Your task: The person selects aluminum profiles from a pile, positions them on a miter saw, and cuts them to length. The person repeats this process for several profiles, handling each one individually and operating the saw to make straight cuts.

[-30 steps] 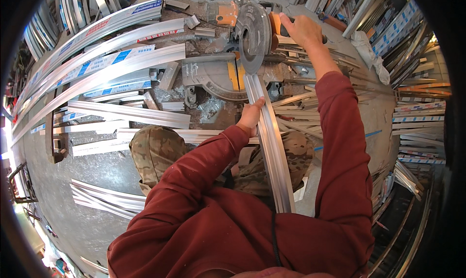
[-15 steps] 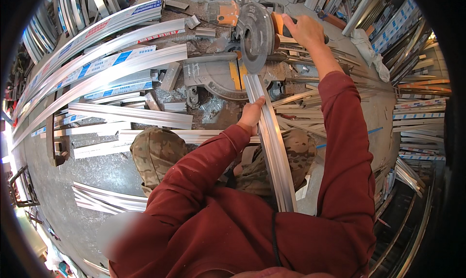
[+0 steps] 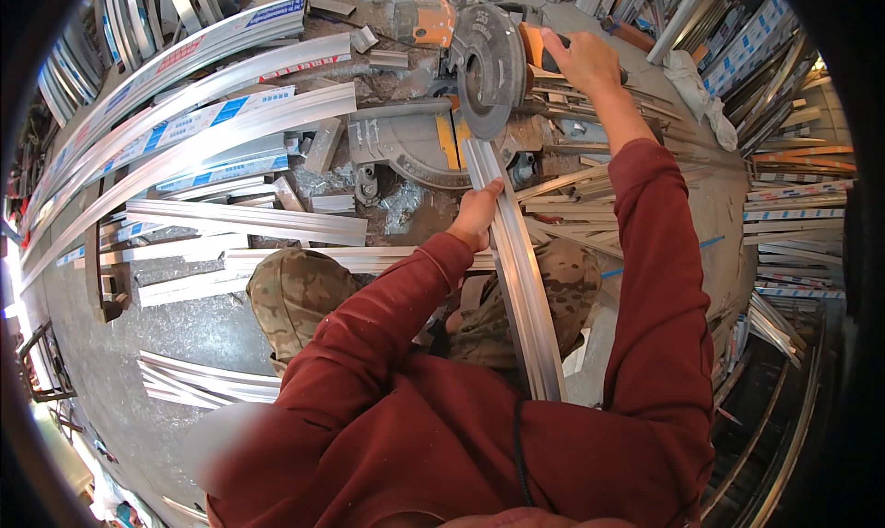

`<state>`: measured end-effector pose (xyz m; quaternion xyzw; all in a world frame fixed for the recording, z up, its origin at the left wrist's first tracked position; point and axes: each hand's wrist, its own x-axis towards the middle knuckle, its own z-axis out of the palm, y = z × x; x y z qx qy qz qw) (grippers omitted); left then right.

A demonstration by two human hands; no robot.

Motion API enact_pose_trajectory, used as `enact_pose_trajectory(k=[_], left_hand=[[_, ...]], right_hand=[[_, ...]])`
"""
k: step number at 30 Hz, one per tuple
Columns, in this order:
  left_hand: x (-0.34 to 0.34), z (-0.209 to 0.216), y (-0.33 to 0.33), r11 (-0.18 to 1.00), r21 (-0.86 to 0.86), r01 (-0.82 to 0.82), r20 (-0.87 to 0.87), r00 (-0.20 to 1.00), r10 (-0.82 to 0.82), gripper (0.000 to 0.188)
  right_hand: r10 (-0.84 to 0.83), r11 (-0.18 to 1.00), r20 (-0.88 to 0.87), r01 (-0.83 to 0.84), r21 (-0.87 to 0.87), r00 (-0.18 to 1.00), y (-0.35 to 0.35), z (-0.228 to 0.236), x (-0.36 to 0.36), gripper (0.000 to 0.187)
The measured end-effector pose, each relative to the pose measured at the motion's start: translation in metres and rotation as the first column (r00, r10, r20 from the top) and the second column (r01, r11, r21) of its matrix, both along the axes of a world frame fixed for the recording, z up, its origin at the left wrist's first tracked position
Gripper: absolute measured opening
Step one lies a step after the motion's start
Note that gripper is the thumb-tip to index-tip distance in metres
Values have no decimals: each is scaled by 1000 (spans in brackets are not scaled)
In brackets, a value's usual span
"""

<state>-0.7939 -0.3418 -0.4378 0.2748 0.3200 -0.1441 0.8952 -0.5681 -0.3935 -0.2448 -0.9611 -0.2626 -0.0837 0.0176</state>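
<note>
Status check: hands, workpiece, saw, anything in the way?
Left hand pressing aluminium profile flat. Right hand gripping mitre saw handle, blade over profile's far end. Cut path unobstructed; loose offcuts lie left.

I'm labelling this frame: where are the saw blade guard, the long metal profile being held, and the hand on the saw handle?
saw blade guard [image 3: 489, 67], head view, middle of the round grey disc.
metal profile [image 3: 525, 288], head view, mid-length of the strip.
right hand [image 3: 579, 59], head view, back of the hand.

To your left, long aluminium profiles carry white protective film with blue and red label strips; similar taped bundles lie right.
</note>
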Motion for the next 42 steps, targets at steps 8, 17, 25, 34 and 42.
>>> enact_pose_trajectory(k=[8, 17, 25, 34, 42], left_hand=[[5, 6, 7, 999, -31, 15, -42, 999, -16, 35], [7, 7, 5, 998, -57, 37, -15, 999, -38, 36], [-25, 13, -7, 996, -81, -41, -82, 996, 34, 70], [-45, 6, -5, 930, -346, -125, -2, 991, 132, 72], [-59, 5, 17, 810, -578, -100, 123, 971, 208, 74]], right_hand=[[-11, 1000, -26, 10, -9, 1000, -2, 1, -5, 76], [-7, 1000, 13, 7, -10, 1000, -7, -1, 8, 76], [86, 991, -75, -77, 112, 994, 3, -12, 48, 86], [5, 987, 33, -10, 158, 999, -5, -23, 65, 64], [40, 990, 172, -62, 124, 984, 1, -23, 54, 69]])
